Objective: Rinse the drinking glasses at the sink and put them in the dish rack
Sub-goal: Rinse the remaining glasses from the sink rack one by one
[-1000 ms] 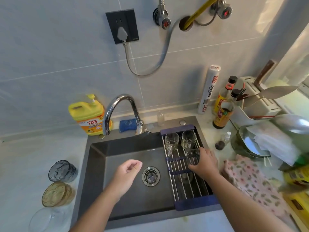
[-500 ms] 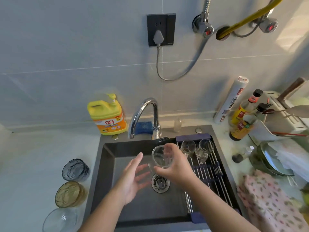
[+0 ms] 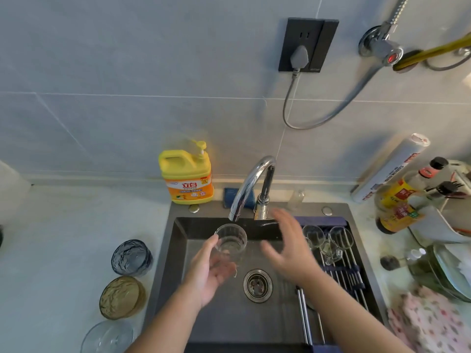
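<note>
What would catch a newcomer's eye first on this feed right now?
First, the clear glass that the left hand holds just under the faucet spout, over the sink, with the right hand open and blurred beside it. Next, the bright yellow detergent bottle at the wall behind the sink. Then the blue glass and the amber glass on the counter to the left.

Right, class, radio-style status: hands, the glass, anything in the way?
Left hand holds clear glass under faucet. Right hand open beside it, blurred. No water seen running. Dish rack: glasses at far end, near bars bare.
</note>
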